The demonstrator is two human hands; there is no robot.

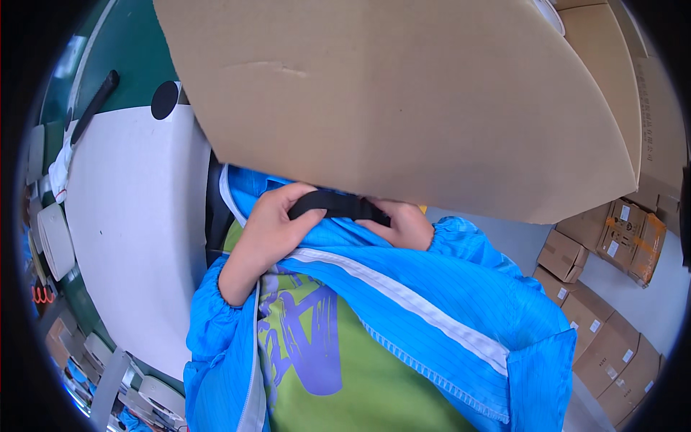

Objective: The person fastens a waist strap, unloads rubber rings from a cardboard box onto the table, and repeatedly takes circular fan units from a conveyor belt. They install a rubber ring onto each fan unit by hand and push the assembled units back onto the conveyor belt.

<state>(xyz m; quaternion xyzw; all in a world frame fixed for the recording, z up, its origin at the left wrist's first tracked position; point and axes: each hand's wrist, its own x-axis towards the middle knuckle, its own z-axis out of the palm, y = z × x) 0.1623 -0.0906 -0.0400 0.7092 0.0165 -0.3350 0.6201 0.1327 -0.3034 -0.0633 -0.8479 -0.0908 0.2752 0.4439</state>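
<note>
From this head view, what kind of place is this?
Probably a factory packing or warehouse area. Taped brown cardboard cartons are stacked at right, a big plain cardboard sheet looms in front, and the person wears a blue zip-up work smock, holding a black strap in both hands.

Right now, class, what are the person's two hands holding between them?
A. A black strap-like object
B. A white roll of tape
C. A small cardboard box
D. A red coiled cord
A: the left hand and right hand both grip a black strap-like object, held close to the blue jacket under the big cardboard sheet.
</note>
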